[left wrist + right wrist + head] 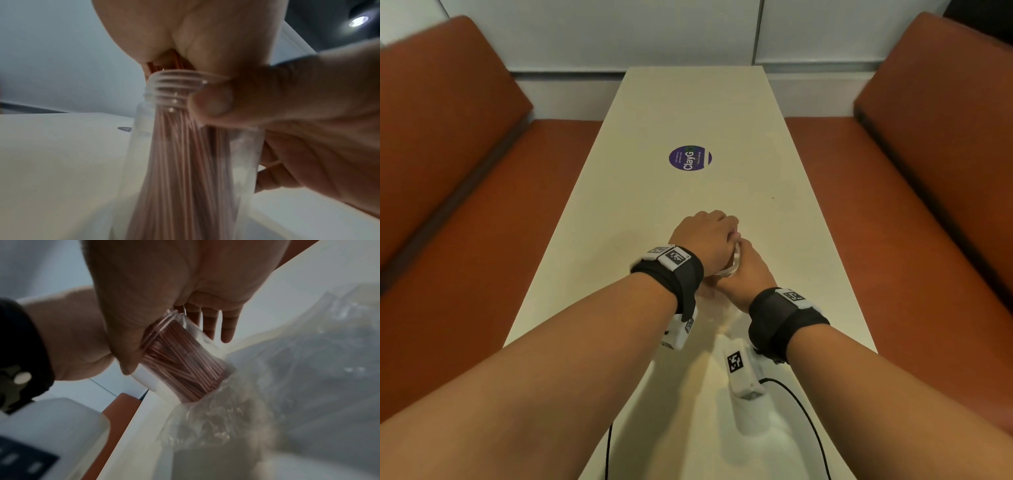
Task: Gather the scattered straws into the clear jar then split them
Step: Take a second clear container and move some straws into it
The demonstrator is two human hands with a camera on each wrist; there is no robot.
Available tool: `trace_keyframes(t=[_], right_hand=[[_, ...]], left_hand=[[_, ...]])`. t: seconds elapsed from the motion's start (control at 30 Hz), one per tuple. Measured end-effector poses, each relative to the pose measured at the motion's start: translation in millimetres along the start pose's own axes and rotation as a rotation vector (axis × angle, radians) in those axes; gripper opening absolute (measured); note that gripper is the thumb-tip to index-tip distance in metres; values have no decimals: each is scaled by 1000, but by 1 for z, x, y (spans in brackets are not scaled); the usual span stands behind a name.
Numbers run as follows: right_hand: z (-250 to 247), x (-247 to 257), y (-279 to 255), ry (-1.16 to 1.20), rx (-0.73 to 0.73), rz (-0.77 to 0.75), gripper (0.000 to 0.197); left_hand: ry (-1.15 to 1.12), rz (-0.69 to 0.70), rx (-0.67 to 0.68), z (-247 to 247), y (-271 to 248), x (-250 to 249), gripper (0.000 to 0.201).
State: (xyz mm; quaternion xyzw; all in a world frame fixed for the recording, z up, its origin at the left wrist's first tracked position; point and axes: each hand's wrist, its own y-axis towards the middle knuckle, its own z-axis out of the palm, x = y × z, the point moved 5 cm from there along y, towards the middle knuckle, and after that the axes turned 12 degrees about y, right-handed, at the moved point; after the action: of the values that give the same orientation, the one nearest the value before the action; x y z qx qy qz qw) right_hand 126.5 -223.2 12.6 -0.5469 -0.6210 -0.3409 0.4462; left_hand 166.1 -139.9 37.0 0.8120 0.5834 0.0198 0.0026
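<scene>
Right fingers (226, 326) curled round clear jar (242, 146), left fingers (209, 37) gripping upright straws (185, 162) at its mouth

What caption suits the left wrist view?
Left hand grips thin pink straws above clear threaded plastic jar, steadied by right hand.

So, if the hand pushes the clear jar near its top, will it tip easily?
Probably yes. The clear jar looks tall, narrow and thin-walled, so likely light. The straws stand upright inside and reach past the threaded mouth, so weight sits high. The right hand holding it probably steadies it.
</scene>
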Motion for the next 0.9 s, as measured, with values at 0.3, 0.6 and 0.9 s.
trace_keyframes(t=[0.3, 0.6, 0.9], right_hand=[[-19, -45, -29, -431, -8, 147, 55], [28, -35, -57, -218, 242, 208, 16], [111, 30, -71, 701, 263, 267, 21]], left_hand=[[-371, -261, -352, -36, -62, 59, 46], [-539, -447, -104, 12, -153, 79, 33], [-1108, -331, 155, 19, -202, 82, 13]])
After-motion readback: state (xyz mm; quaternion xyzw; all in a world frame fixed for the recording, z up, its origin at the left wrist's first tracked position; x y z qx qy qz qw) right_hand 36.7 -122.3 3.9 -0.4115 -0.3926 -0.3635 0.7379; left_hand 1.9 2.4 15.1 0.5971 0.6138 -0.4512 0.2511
